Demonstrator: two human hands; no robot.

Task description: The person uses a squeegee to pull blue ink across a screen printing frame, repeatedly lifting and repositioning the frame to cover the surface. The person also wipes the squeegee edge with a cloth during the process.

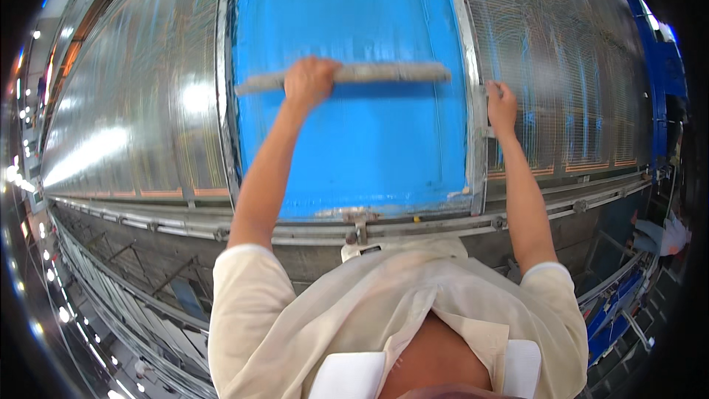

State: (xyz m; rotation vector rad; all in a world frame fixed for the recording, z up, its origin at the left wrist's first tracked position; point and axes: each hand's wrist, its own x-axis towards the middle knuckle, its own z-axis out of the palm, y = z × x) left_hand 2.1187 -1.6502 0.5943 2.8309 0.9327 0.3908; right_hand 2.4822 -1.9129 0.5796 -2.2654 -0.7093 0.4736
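Observation:
Across a bright blue ink-covered printing screen lies a long, pale squeegee. My left hand is wrapped over it left of its middle and is slightly smeared by motion. Ink coats the screen above and below the squeegee. A grey metal screen frame borders the ink on its long sides. Just outside its right rail is my right hand, fingers curled and closed, fingertips close against the rail. Whether they grip the rail or something small cannot be made out.
Shiny printed sheets with fine coloured lines lie on the long table, left and right of the frame. A metal rail with clamps runs along the near edge. Blue machinery stands far right; another person is at the right rim.

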